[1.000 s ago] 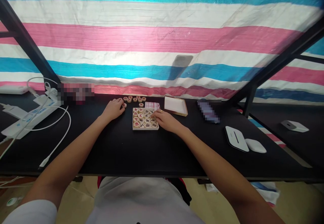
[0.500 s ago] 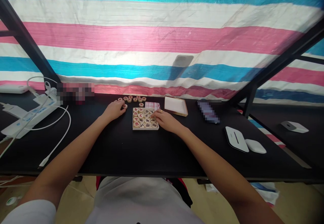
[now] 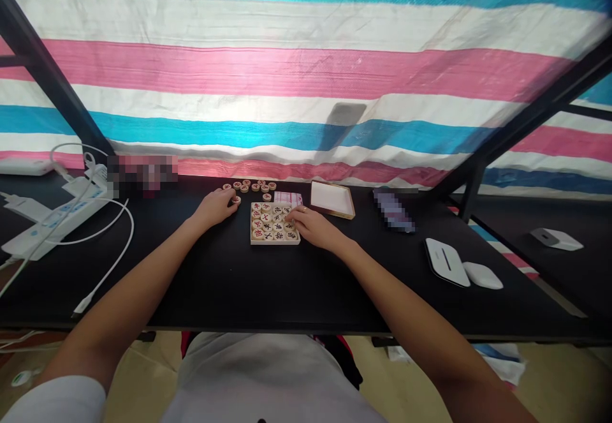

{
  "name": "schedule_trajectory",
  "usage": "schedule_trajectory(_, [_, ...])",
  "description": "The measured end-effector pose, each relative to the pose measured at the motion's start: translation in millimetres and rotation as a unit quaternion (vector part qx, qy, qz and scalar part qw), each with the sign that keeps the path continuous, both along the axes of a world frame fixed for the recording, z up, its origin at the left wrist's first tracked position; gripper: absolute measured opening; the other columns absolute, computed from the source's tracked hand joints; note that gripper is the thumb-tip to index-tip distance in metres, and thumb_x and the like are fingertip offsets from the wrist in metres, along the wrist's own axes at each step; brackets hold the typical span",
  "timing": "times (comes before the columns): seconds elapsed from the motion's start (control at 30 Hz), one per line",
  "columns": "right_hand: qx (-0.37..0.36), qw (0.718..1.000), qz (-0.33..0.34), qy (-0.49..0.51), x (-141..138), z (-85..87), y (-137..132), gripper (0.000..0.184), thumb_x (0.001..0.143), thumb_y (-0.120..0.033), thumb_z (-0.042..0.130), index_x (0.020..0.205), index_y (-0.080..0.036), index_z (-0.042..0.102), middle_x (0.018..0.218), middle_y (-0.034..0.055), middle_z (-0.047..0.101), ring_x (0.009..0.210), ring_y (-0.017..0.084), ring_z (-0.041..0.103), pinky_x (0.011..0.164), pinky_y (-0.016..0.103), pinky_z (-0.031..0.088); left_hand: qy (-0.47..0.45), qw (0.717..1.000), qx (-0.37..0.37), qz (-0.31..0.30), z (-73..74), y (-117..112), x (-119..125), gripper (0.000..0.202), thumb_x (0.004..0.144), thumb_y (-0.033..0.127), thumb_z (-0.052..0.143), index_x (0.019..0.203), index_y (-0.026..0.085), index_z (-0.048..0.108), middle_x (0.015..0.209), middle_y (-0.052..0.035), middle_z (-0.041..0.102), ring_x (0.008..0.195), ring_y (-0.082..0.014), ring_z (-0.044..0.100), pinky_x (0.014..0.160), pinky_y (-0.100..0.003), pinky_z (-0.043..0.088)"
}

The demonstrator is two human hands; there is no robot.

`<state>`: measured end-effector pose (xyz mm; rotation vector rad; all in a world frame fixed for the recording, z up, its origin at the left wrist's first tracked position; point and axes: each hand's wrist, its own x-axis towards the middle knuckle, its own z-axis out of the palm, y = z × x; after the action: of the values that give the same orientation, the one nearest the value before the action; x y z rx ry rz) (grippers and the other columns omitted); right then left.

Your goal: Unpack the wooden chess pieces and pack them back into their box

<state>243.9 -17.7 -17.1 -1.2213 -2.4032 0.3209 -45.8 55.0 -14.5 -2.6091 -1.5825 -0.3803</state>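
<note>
A small wooden box [image 3: 275, 241] on the black table [image 3: 268, 282] holds rows of round wooden chess pieces with red and black characters. My right hand [image 3: 315, 226] rests at the box's right edge, fingers curled onto a piece in the right column. My left hand [image 3: 217, 207] lies left of the box, fingers closed around a loose piece [image 3: 236, 200]. Several more loose pieces [image 3: 248, 186] lie in a row behind the box. A folded pink checked sheet [image 3: 287, 198] lies just behind the box.
The box's lid [image 3: 332, 199] lies upside down to the right. White power strips [image 3: 52, 219] and cables [image 3: 115, 244] fill the left side. Two white devices [image 3: 461, 267] sit at the right. A striped tarp [image 3: 306, 72] hangs behind the table.
</note>
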Motion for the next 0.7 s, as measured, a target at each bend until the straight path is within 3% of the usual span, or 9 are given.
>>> schedule_trajectory(0.47, [-0.006,1.000,0.001,-0.002,0,0.5,0,0.030,0.087,-0.009,0.039,0.102,-0.017,0.063,0.105,0.0089,0.059,0.096,0.019,0.058,0.089,0.033,0.045,-0.009,1.000,0.012,-0.003,-0.2,-1,2,0.018,0.084,0.036,0.049,0.089,0.022,0.058,0.097,-0.0057,0.066,0.090,-0.0240,0.060,0.079,-0.034,0.044])
schedule_trajectory(0.7, [-0.002,1.000,0.002,0.000,-1,0.0,0,0.030,0.086,-0.008,0.039,0.101,-0.018,0.063,0.104,0.0087,0.059,0.097,0.019,0.058,0.089,0.033,0.045,-0.094,0.994,0.017,-0.043,13.6,-17,15,0.022,0.084,0.035,0.049,0.095,0.021,0.061,0.102,-0.0054,0.065,0.097,-0.0226,0.058,0.087,-0.034,0.043])
